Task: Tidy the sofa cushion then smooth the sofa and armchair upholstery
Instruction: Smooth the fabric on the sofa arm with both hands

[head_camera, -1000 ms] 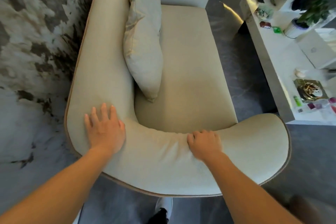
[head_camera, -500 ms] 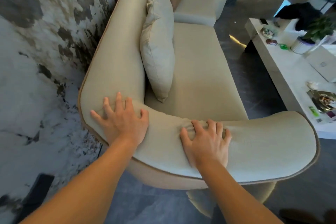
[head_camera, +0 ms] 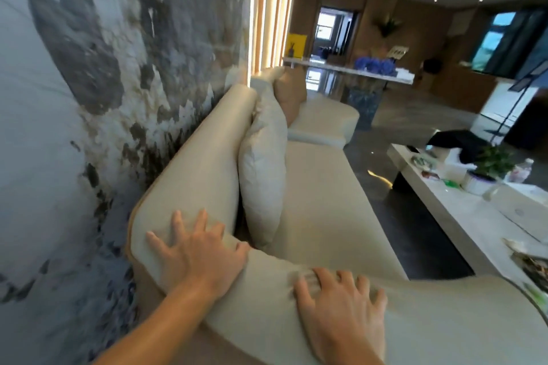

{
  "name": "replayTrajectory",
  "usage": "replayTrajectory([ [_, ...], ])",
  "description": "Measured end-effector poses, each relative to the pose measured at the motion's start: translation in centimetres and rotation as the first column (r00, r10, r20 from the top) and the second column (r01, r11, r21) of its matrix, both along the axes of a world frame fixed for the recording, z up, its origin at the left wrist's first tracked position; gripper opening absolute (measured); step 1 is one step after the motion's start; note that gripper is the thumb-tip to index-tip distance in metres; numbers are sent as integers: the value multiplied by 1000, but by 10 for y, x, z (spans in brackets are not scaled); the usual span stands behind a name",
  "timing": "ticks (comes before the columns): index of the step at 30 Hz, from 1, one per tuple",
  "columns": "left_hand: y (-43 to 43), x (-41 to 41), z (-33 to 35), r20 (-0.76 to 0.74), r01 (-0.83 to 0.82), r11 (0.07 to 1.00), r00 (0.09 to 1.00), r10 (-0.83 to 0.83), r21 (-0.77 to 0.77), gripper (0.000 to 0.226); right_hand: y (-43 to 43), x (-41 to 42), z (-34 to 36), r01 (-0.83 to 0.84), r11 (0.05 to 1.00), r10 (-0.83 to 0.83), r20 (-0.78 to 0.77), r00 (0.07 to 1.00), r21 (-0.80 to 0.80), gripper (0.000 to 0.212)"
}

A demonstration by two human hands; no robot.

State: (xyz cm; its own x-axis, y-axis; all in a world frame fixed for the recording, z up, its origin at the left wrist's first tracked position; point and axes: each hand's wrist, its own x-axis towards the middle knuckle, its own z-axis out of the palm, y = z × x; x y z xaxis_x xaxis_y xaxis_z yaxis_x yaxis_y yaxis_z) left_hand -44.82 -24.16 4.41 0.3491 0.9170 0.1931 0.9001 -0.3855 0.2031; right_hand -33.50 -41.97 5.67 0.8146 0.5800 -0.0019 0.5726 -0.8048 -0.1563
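A cream sofa runs away from me along the marbled wall, its curved near armrest across the bottom of the view. My left hand lies flat with spread fingers on the corner where backrest meets armrest. My right hand presses flat on the armrest top, with small fabric wrinkles at its fingertips. A cream cushion stands upright against the backrest. A tan cushion leans behind it near the far armrest.
A white coffee table stands to the right, carrying a potted plant, a water bottle, a dark garment and small items. Dark glossy floor lies between sofa and table. The marbled wall is close on the left.
The view has tilted up from looking down at the sofa to looking along it into the room. Both hands stay on the armrest; the right hand's fingers have spread flatter.
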Motion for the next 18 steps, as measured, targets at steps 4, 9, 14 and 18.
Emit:
replayTrajectory([
  [4, 15, 6, 5, -18, 34, 999, 999, -35, -35, 74, 21, 3, 8, 81, 997, -82, -9, 997, -17, 68],
  [9, 47, 18, 9, -21, 45, 998, 999, -46, -39, 72, 57, 10, 12, 153, 988, -153, 1, 988, -19, 65],
  [14, 93, 30, 8, -18, 76, 996, 997, -76, -43, 70, 93, 18, 10, 154, 988, -154, -3, 988, -6, 60],
  [18, 131, 39, 6, -9, 103, 994, 995, -103, -22, 70, 127, 24, 7, 126, 992, -126, 7, 992, -14, 58],
])
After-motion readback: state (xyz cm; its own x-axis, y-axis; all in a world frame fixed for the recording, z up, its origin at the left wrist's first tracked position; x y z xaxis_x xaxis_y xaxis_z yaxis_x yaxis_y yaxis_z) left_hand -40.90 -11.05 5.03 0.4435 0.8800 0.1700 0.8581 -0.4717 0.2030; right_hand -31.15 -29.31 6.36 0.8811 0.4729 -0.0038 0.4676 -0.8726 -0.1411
